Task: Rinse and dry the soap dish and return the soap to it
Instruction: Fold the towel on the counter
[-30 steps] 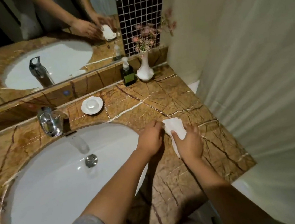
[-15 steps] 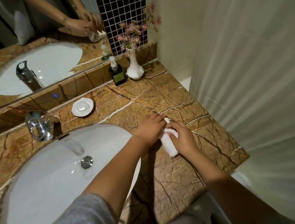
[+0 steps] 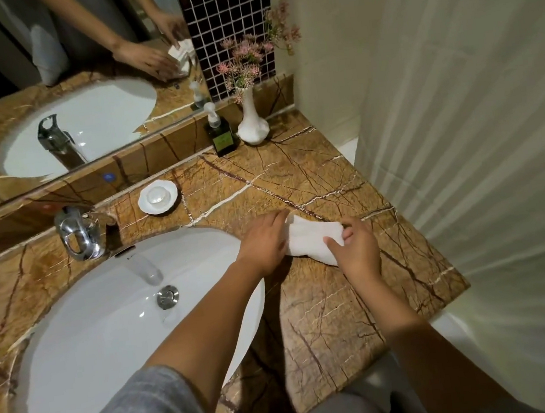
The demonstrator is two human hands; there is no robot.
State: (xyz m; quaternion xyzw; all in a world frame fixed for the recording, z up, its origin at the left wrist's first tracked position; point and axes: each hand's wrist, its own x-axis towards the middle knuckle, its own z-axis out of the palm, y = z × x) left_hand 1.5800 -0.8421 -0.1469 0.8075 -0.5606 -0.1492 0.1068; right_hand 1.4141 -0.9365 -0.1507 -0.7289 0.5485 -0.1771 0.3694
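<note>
head view: both hands rest on a folded white cloth [image 3: 314,240] on the marble counter [image 3: 326,305] just right of the sink [image 3: 100,314]; the left hand [image 3: 263,243] lies flat with fingers extended on its left end, and the right hand [image 3: 357,249] curls loosely over its right end. the soap dish [image 3: 158,198] sits well apart by the faucet [image 3: 79,233], with the soap [image 3: 157,195] seemingly in it. likely risks: a damp dish leaving the soap mushy, or the cloth sliding into the basin.

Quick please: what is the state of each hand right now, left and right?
Left hand: laid flat on the white cloth, pressing it on the countertop.
Right hand: closed, grip on the cloth's other end.
</note>
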